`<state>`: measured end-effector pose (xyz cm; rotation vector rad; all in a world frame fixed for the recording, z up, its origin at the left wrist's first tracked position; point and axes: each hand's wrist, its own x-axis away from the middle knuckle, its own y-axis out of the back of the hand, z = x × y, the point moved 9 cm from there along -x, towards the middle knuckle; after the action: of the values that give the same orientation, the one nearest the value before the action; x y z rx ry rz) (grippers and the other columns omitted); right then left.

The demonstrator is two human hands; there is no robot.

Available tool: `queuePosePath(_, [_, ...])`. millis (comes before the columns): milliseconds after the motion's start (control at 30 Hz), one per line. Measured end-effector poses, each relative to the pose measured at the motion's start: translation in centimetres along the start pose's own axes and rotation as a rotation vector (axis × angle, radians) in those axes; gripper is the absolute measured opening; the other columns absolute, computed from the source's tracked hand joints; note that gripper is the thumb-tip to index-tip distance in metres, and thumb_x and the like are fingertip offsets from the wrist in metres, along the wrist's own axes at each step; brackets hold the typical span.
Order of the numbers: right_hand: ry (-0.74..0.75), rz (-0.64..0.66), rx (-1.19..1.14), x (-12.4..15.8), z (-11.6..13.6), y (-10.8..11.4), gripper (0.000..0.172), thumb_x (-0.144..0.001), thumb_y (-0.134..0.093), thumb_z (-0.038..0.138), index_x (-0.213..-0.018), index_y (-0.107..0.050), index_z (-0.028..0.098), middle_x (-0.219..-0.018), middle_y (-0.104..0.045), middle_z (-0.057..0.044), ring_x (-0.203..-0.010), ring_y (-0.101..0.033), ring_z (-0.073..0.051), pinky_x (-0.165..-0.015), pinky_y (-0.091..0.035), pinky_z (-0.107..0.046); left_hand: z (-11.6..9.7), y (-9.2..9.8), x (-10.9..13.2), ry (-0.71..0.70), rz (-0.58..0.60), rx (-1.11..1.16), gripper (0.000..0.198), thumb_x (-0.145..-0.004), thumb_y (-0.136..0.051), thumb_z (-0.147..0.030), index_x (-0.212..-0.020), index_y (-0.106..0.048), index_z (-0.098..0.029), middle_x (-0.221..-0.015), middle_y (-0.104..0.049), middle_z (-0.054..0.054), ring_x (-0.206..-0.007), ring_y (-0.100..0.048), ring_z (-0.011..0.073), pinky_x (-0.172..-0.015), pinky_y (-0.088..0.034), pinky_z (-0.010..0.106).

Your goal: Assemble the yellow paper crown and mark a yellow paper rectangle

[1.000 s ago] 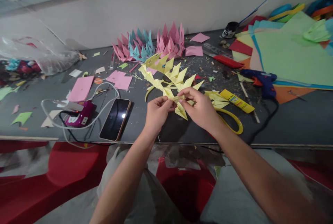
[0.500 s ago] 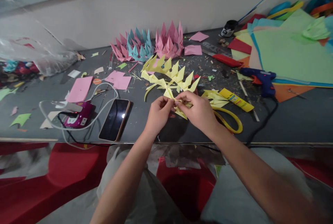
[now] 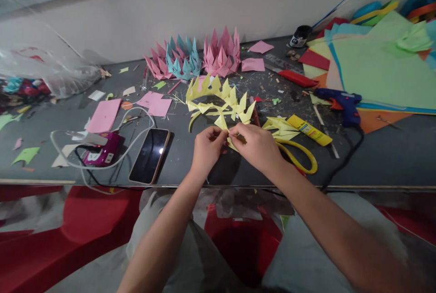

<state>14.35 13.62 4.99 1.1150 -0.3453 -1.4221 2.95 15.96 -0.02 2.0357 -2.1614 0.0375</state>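
Note:
My left hand (image 3: 208, 147) and my right hand (image 3: 257, 150) meet above the near part of the table. Both are closed, fingertips pinched together on a piece of folded yellow paper (image 3: 222, 122). Just beyond my fingers stands a curved strip of pointed yellow paper, like a paper crown (image 3: 229, 95). Whether the pinched piece is joined to it, I cannot tell. Right of my right hand lie more folded yellow paper pieces (image 3: 281, 127) and a yellow loop (image 3: 311, 166), partly hidden by my wrist.
Pink crowns (image 3: 222, 59) and a blue crown (image 3: 184, 63) stand at the back. A phone (image 3: 150, 156) and a purple socket block (image 3: 109, 147) with cables lie left. Rightward are a yellow glue package (image 3: 309, 130), a glue gun (image 3: 349, 102) and stacked coloured paper (image 3: 378, 66).
The yellow paper crown's right end has shifted slightly left and down. My right hand has moved slightly down; the paper below my fingers is now mostly covered.

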Motion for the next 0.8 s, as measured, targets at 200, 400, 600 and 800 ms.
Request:
queuePosePath(200, [-0.069, -0.049, -0.012, 0.1, -0.3, -0.1, 0.006, -0.082, -0.052, 0.022, -0.085, -0.057, 0.022, -0.077, -0.070, -0.004, -0.066, -0.066, -0.019, -0.057, -0.043, -0.027, -0.2, 0.5, 0.1, -0.036, -0.094, -0.046, 0.022, -0.069, -0.062, -0.036, -0.063, -0.059, -0.015, -0.056, -0.055, -0.002, -0.049, -0.050, 0.0089, -0.046, -0.047, 0.020])
queuePosePath(400, [-0.131, -0.065, -0.206, -0.1, -1.0, -0.1, 0.021, -0.081, -0.053, 0.020, -0.101, -0.055, 0.024, -0.089, -0.072, -0.003, -0.078, -0.069, -0.022, -0.065, -0.050, -0.030, -0.9, 0.4, 0.2, -0.095, -0.066, -0.135, 0.021, -0.073, -0.058, -0.035, -0.063, -0.057, -0.016, -0.057, -0.053, -0.003, -0.050, -0.049, 0.0094, -0.044, -0.045, 0.019])
queuePosePath(600, [-0.137, -0.058, -0.378, -0.3, -1.5, -0.1, 0.019, -0.080, -0.052, 0.018, -0.098, -0.054, 0.024, -0.091, -0.071, -0.002, -0.087, -0.068, -0.020, -0.069, -0.050, -0.028, -1.3, 0.0, 0.3, -0.084, -0.021, -0.079, 0.020, -0.073, -0.060, -0.032, -0.061, -0.054, -0.017, -0.056, -0.050, -0.003, -0.048, -0.047, 0.0091, -0.044, -0.046, 0.021])
queuePosePath(800, [-0.153, -0.042, -0.456, -0.4, -1.8, 0.3, 0.016, -0.079, -0.051, 0.016, -0.093, -0.053, 0.023, -0.083, -0.070, -0.001, -0.080, -0.068, -0.017, -0.064, -0.048, -0.024, -0.9, -0.4, 0.0, -0.029, 0.054, -0.018, 0.020, -0.073, -0.060, -0.031, -0.061, -0.052, -0.016, -0.055, -0.050, -0.003, -0.051, -0.049, 0.0097, -0.045, -0.050, 0.022])
